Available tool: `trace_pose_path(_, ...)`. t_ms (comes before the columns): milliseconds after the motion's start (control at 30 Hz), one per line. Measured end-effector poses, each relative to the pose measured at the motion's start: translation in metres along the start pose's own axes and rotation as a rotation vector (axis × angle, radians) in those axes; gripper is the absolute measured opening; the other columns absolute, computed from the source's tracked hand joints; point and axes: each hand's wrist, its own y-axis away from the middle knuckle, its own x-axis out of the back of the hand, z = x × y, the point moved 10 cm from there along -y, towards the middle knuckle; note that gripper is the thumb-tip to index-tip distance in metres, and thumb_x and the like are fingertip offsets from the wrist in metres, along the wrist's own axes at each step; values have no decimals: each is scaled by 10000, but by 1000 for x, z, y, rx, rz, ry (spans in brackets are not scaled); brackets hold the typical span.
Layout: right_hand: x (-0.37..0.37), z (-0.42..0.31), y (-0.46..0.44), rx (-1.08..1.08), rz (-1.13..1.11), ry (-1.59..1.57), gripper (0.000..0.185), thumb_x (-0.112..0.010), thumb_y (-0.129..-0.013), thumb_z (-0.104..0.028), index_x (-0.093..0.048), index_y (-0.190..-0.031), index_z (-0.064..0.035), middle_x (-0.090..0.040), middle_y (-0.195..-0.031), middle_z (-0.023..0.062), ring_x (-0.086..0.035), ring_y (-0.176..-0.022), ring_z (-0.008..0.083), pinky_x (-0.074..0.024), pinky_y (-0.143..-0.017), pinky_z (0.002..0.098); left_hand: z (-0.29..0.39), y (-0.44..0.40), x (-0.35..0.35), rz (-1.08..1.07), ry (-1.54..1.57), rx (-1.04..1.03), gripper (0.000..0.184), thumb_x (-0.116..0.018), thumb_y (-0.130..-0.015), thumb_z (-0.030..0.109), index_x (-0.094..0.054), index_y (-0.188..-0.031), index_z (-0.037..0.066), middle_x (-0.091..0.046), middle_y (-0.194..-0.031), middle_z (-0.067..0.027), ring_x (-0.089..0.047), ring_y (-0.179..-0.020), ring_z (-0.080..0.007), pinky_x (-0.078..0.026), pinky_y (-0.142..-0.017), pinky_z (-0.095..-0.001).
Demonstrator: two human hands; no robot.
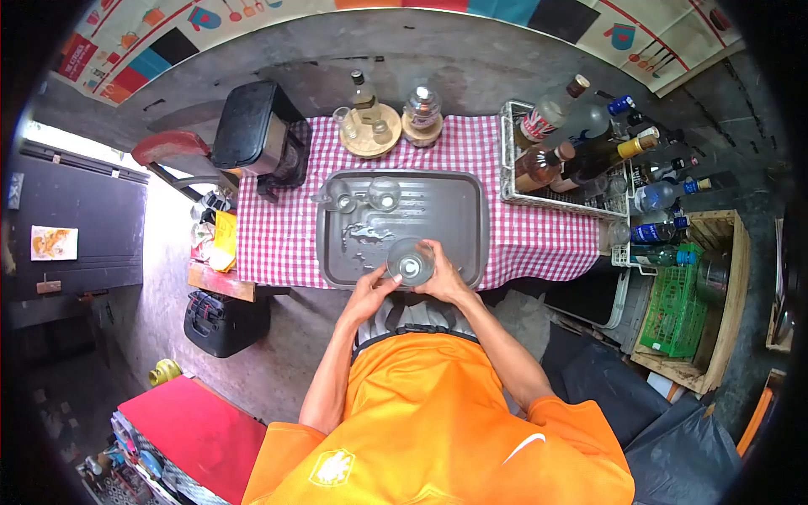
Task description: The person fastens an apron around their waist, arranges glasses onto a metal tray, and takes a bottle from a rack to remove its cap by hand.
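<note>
Your left hand [371, 295] and right hand [446, 274] share the grip on the clear round glass vessel [411, 264] at the near side of the grey rectangular plastic tray [482, 227] — moisture from the clear liquid puddle [368, 233] could make it slip.

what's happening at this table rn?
A person in an orange shirt holds a clear glass between the left hand and right hand, over the near edge of a gray tray. Two more pieces of glassware stand at the tray's far left, with wet patches in front. The tray lies on a checkered cloth.
</note>
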Motion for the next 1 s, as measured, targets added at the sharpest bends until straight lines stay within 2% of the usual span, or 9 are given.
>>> trace_pose_path(167, -47, -12, -32, 26, 42, 89, 937, -789, -530, -29, -256, -1299, -61, -471, -1279, 192, -452, -1200, 310, -385, -986, 368, -17, -7, 58, -2, 36, -4, 580, -590, -870, 271, -368, -1349, 31, -602, -1085, -103, -524, -870, -109, -414, -799, -248)
trace_pose_path(267, -69, -21, -42, 28, 67, 111, 932, -777, -535, -16, -261, -1309, -64, -489, -1253, 200, -471, -1176, 329, -395, -977, 376, -18, -9, 84, -50, -46, -34, 590, -558, -889, 334, -360, -1353, 28, -538, -1144, -63, -523, -984, -126, -426, -821, -266)
trace_pose_path(367, -85, -31, -50, 42, 110, 120, 929, -764, -542, -4, -259, -1319, -67, -509, -1223, 207, -491, -1148, 343, -407, -962, 383, -10, -1, 98, -52, -8, 35, 603, -583, -876, 317, -354, -1360, 39, -565, -1058, -51, -526, -897, -107, -420, -767, -236)
trace_pose_path(433, -92, -32, -53, 45, 139, 121, 928, -757, -546, 0, -257, -1324, -68, -519, -1208, 210, -499, -1136, 351, -413, -954, 387, -3, 1, 108, -17, 18, 20, 553, -619, -856, 188, -394, -1330, 11, -598, -949, -2, -504, -819, -56, -410, -754, -205)
trace_pose_path(533, -98, -35, -57, 20, 176, 150, 925, -749, -551, 5, -254, -1328, -71, -530, -1187, 215, -501, -1124, 365, -420, -942, 395, -9, -3, 124, 26, 39, 34, 589, -641, -839, 172, -375, -1339, 10, -599, -873, 8, -495, -769, -45, -403, -712, -188)
trace_pose_path(633, -100, -42, -56, -10, 191, 149, 847, -720, -573, 10, -289, -1300, -42, -522, -1167, 253, -502, -1103, 395, -435, -912, 398, -4, -3, 131, -2, -92, 10, 637, -644, -836, 266, -363, -1339, -6, -564, -876, 6, -466, -743, -58, -389, -665, -196)
trace_pose_path(700, -103, -37, -59, -52, 187, 149, 920, -742, -548, 13, -262, -1327, -81, -531, -1177, 225, -493, -1128, 374, -421, -932, 401, -8, -7, 135, -5, -104, 1, 634, -647, -832, 238, -359, -1339, -11, -583, -871, -6, -486, -754, -54, -396, -679, -193)
trace_pose_path(900, -108, -42, -62, 11, 201, 173, 964, -758, -527, -36, -247, -1344, -61, -507, -1191, 248, -481, -1136, 388, -415, -939, 394, -17, -10, 143, 9, -87, 12, 651, -672, -807, 183, -357, -1340, -16, -613, -882, -38, -523, -799, -65, -424, -735, -212)
trace_pose_path(1000, -106, -55, -55, 93, 193, 128, 1015, -774, -520, -73, -217, -1369, -53, -481, -1224, 247, -471, -1162, 358, -430, -929, 392, -14, -8, 145, 39, -133, -35, 714, -722, -755, 190, -363, -1335, -20, -631, -911, -97, -552, -777, -105, -440, -738, -235)
